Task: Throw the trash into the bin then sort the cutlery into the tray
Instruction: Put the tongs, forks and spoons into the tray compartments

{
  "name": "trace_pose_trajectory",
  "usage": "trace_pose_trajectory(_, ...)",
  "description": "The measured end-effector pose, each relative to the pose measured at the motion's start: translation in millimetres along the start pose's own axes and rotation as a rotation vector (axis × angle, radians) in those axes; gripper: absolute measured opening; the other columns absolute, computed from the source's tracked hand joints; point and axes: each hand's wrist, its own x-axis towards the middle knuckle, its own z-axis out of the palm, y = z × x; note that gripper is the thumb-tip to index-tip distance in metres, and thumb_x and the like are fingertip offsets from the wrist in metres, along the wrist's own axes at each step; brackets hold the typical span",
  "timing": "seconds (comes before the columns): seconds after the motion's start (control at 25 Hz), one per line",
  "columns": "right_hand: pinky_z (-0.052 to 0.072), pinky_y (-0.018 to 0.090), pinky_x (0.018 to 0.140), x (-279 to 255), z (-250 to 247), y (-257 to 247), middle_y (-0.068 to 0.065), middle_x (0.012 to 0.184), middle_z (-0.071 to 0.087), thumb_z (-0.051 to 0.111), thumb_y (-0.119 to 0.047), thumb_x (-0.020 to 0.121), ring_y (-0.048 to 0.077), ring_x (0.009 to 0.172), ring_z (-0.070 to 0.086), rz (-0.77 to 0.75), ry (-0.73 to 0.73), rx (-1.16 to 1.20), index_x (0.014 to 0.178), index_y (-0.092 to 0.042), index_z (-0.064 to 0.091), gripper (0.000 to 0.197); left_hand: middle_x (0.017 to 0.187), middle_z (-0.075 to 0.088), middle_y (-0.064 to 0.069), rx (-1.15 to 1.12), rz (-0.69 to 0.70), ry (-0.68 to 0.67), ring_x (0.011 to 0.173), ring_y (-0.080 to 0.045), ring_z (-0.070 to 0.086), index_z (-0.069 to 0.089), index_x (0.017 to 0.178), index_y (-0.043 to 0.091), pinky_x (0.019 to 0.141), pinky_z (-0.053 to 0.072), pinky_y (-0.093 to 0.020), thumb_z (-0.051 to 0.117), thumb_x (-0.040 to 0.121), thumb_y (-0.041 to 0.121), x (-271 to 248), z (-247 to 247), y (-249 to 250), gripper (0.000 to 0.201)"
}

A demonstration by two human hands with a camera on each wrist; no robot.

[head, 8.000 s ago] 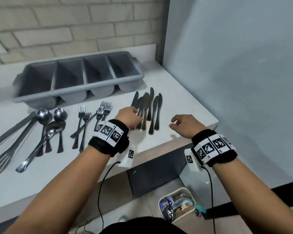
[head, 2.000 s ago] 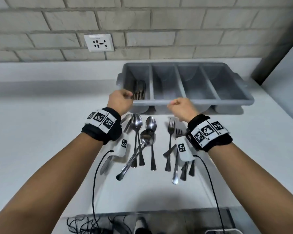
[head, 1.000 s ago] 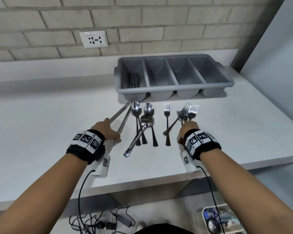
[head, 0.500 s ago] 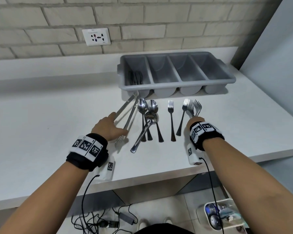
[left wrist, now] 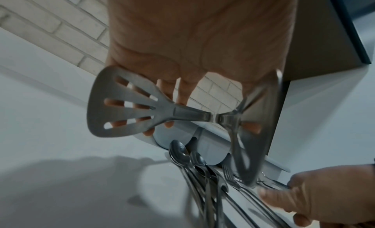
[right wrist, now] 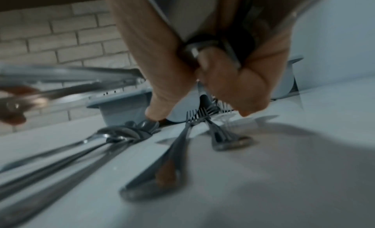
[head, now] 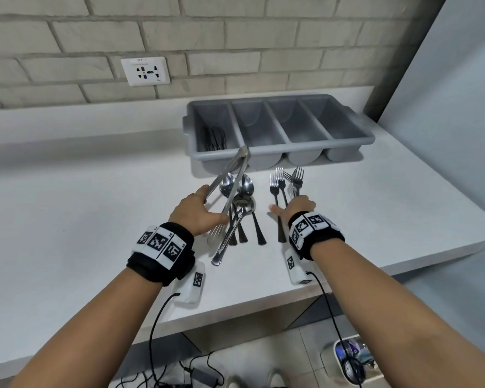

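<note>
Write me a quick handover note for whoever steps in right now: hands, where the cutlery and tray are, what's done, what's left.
Left hand grips the tongs, lifted, hinge end toward the tray.
Right hand is curled around fork handles; the forks lie on the counter.
Spoons lie on the counter between the hands.
Done: dark cutlery, likely the knives, in the tray's leftmost compartment; trash sits in the bin below.
Left: tongs, spoons and forks into the three empty compartments.

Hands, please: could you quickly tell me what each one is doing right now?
Left hand: grips the tongs, lifted off the counter.
Right hand: fingers curled round fork handles.
</note>
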Motion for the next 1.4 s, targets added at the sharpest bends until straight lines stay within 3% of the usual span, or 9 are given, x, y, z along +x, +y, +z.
trace_pose_trajectory(0.12,0.043,0.03,0.1,0.2,1.4,-2.2,0.009,0.129,0.058,0.062,-0.049,0.081,0.024,0.12,0.056,-0.085,-0.027,-0.244,0.132,-0.006,0.044,0.069,0.137,0.055,-0.004,-0.027,0.023,-0.001,0.125,-0.023,0.052,0.035,0.143,0.025,0.098,0.044,-0.034,0.074,0.067,0.032,4.7,3.7,6.2,0.086)
trace_pose_trajectory(0.24,0.052,0.03,0.089,3.6,1.5,-2.4,0.015,0.117,0.067,0.059,-0.017,0.088,0.029,0.109,0.065,-0.105,-0.011,-0.16,0.115,0.001,0.06,0.032,0.136,0.055,-0.005,-0.038,0.036,-0.002,0.125,-0.024,0.052,0.034,0.143,0.025,0.099,0.043,-0.033,0.074,0.068,0.031,8.2,4.6,11.2,0.085)
trace_pose_trajectory(0.32,0.054,0.032,0.083,2.8,1.6,0.9,0.019,0.112,0.069,0.052,-0.006,0.09,0.032,0.104,0.067,-0.115,0.033,-0.125,0.106,0.006,0.063,0.023,0.131,0.059,-0.004,-0.053,0.053,0.002,0.122,-0.024,0.054,0.041,0.137,0.027,0.095,0.044,-0.032,0.074,0.067,0.032,11.1,5.2,12.7,0.078)
trace_pose_trajectory(0.72,0.043,0.032,0.101,6.4,4.9,7.9,0.011,0.13,0.058,0.045,-0.011,0.094,0.026,0.123,0.054,-0.174,-0.003,-0.419,0.122,-0.003,0.054,0.03,0.126,0.061,-0.001,-0.12,0.071,-0.027,0.117,-0.023,0.055,0.043,0.137,0.027,0.094,0.042,-0.03,0.074,0.065,0.035,18.7,7.4,22.1,0.079)
trace_pose_trajectory(0.92,0.042,0.033,0.101,11.2,8.4,9.4,0.012,0.129,0.055,0.048,-0.039,0.093,0.027,0.123,0.048,-0.222,-0.041,-0.46,0.125,-0.002,0.05,0.049,0.125,0.061,-0.002,-0.134,0.071,-0.02,0.115,-0.023,0.056,0.044,0.135,0.024,0.089,0.041,-0.028,0.074,0.066,0.03,22.5,8.3,27.7,0.075)
trace_pose_trajectory(1.12,0.05,0.032,0.093,12.0,2.2,9.3,0.016,0.122,0.064,0.041,-0.004,0.094,0.03,0.114,0.061,-0.307,-0.035,-0.43,0.116,0.003,0.059,0.029,0.114,0.066,-0.003,-0.137,0.066,-0.019,0.101,-0.022,0.059,0.049,0.128,0.024,0.083,0.041,-0.027,0.073,0.068,0.027,26.2,12.1,38.7,0.065)
trace_pose_trajectory(1.28,0.05,0.033,0.092,9.8,-0.4,14.1,0.015,0.123,0.063,0.04,-0.002,0.093,0.03,0.114,0.062,-0.369,-0.023,-0.46,0.117,0.001,0.059,0.03,0.124,0.062,-0.007,-0.212,0.026,0.011,0.111,-0.026,0.06,0.035,0.142,0.019,0.095,0.047,-0.033,0.075,0.069,0.027,29.8,14.5,49.3,0.084)
trace_pose_trajectory(1.32,0.049,0.033,0.094,11.0,-2.0,13.7,0.015,0.125,0.061,0.041,-0.004,0.094,0.03,0.117,0.06,-0.373,-0.044,-0.438,0.12,0.001,0.057,0.031,0.124,0.061,-0.008,-0.232,0.009,0.02,0.109,-0.026,0.06,0.032,0.143,0.016,0.093,0.048,-0.033,0.075,0.07,0.028,29.9,14.4,53.1,0.086)
trace_pose_trajectory(1.4,0.047,0.034,0.095,15.1,-8.1,14.4,0.017,0.128,0.059,0.04,-0.006,0.095,0.031,0.119,0.057,-0.39,-0.087,-0.388,0.123,0.0,0.054,0.032,0.113,0.061,-0.006,-0.276,-0.005,0.042,0.096,-0.023,0.06,0.037,0.138,0.013,0.074,0.049,-0.027,0.073,0.073,0.027,29.4,14.6,61.0,0.076)
